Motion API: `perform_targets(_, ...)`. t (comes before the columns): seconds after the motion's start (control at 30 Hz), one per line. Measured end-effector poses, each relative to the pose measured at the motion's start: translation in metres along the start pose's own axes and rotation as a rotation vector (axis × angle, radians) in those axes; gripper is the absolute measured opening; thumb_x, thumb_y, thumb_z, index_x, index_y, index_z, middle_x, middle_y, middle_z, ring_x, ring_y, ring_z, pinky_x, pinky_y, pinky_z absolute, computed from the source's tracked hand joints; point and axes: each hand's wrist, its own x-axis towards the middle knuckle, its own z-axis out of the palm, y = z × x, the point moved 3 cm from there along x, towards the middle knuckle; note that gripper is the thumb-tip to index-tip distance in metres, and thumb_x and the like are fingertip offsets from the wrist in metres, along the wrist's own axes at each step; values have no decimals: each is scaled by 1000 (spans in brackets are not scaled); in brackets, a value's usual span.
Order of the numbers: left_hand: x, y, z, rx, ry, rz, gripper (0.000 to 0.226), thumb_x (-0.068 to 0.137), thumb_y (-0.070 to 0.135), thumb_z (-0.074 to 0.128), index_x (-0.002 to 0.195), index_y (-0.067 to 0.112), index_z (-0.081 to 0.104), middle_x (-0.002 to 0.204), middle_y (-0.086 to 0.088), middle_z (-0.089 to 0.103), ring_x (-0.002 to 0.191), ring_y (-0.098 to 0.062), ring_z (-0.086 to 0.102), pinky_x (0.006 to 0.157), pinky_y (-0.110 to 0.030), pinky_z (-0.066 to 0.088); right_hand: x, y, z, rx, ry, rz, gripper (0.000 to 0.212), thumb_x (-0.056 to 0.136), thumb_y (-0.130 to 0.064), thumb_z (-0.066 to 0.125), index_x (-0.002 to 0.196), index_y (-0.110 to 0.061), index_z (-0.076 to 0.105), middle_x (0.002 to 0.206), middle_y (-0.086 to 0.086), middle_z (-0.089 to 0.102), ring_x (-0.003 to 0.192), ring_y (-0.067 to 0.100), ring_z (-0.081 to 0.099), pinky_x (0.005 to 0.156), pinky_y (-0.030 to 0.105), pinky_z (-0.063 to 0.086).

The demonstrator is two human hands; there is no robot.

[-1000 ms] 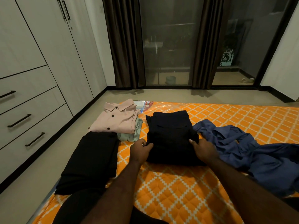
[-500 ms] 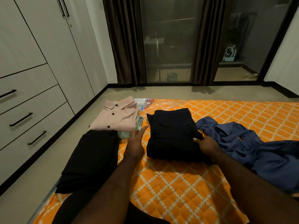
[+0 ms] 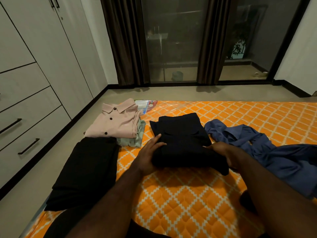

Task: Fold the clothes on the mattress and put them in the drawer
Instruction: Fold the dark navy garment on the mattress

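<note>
Orange quilting with a white diamond pattern covers the mattress [image 3: 188, 206], which lies on a pale floor beside a wall of wardrobe doors and drawers [image 3: 30, 121] with dark bar handles. Beyond it hang brown curtains [image 3: 127, 40] on either side of a dark glass door [image 3: 173, 40].

At the far left corner of the mattress sits a folded pink shirt [image 3: 115, 122] on top of a pale green garment [image 3: 135, 139], with a plastic packet [image 3: 145, 105] just behind them. A folded black garment [image 3: 89, 169] lies along the left edge, touching the pink shirt's near side. A blue garment [image 3: 277, 152] sprawls unfolded on the right, its near part passing behind the right forearm.

Between these piles is the folded navy garment [image 3: 183, 143], in the middle of the mattress. The left hand [image 3: 147, 157] holds its near left corner, fingers laid over the top and the palm cupped against the edge. The right hand [image 3: 223, 152] grips the right side, fingers curled round the cloth and partly buried in it. The near edge seems raised a little off the mattress, though the dim light makes that hard to judge.
</note>
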Motion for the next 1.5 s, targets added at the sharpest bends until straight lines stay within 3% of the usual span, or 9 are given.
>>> perform_targets(0.1,5,5,-4,-124,22,-42,65,75,46,84,133,33,59,164,16,25,154,-12,17,120,-27,23,-6,0,-1,113,-27,19,33,108,-18,47,138,-4,53,90,19,61,81,30,57,92,47,46)
perform_targets(0.27,5,9,-4,-329,-4,-222,80,71,39,88,143,30,54,149,11,52,142,-6,42,116,-27,38,-4,-7,-31,167,-17,-125,62,91,-65,60,124,-13,68,117,19,72,105,32,69,91,47,57)
perform_targets(0.37,5,17,-12,-404,79,-313,70,62,54,85,126,39,59,120,20,66,113,0,63,92,-21,52,-1,-16,-47,305,115,-361,66,97,-67,46,127,-11,66,125,15,67,106,28,66,84,43,55)
perform_targets(0.47,6,19,-22,-550,167,-357,64,66,51,84,124,37,61,116,16,71,109,1,65,88,-20,53,6,-9,-54,506,-90,-496,66,95,-67,43,130,-17,66,140,10,62,116,28,65,85,45,55)
perform_targets(0.67,7,23,-35,-836,282,-405,40,88,21,74,126,27,62,119,9,73,114,-9,67,89,-22,55,20,8,-34,485,-434,-434,122,48,-51,101,152,-26,42,151,1,52,141,25,47,111,49,43)
perform_targets(0.83,9,27,-39,-911,318,-458,27,97,22,64,119,36,60,116,16,72,112,-2,66,88,-19,54,15,-14,-11,289,-185,-593,121,38,-60,99,143,-24,52,134,-8,65,120,7,63,98,28,54)
perform_targets(1.13,25,22,-36,-788,229,-660,25,92,51,67,103,29,72,104,5,77,104,-18,71,97,-39,56,2,-20,8,356,205,-641,27,91,-40,74,115,-31,67,116,-9,71,111,13,67,94,34,54)
perform_targets(1.3,16,13,-18,-862,-65,-976,63,80,66,72,114,12,70,108,-8,77,100,-29,73,94,-49,57,13,-10,5,117,348,-452,57,85,-72,63,108,-21,70,108,2,73,102,25,68,96,49,54)
perform_targets(1.5,14,6,-4,-676,-84,-1024,85,76,75,69,124,5,64,116,-13,70,101,-32,69,89,-46,59,33,17,11,-284,392,-104,97,86,-82,47,145,-5,50,145,24,53,130,44,52,108,48,43)
